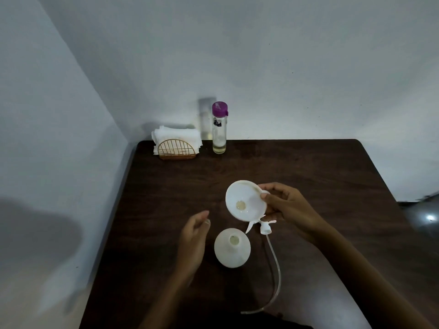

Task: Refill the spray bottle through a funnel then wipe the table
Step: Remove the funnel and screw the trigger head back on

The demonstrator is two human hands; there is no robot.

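Note:
A white spray bottle [232,250] stands uncapped on the dark wooden table [308,176], its round mouth open upward. My right hand [288,207] pinches the rim tab of a white funnel [244,200], held in the air above and slightly behind the bottle. The funnel's wide mouth is tilted towards me. My left hand [193,241] hovers just left of the bottle, fingers relaxed, holding nothing. The spray head [265,227] with its long clear tube [275,276] lies on the table to the bottle's right. A clear bottle with a purple cap [219,128] stands at the table's back edge, a little pale liquid in it.
A gold wire holder with white napkins [177,143] sits at the back left, next to the purple-capped bottle. White walls close off the back and left sides. A dark object [425,217] shows at the right edge of the view.

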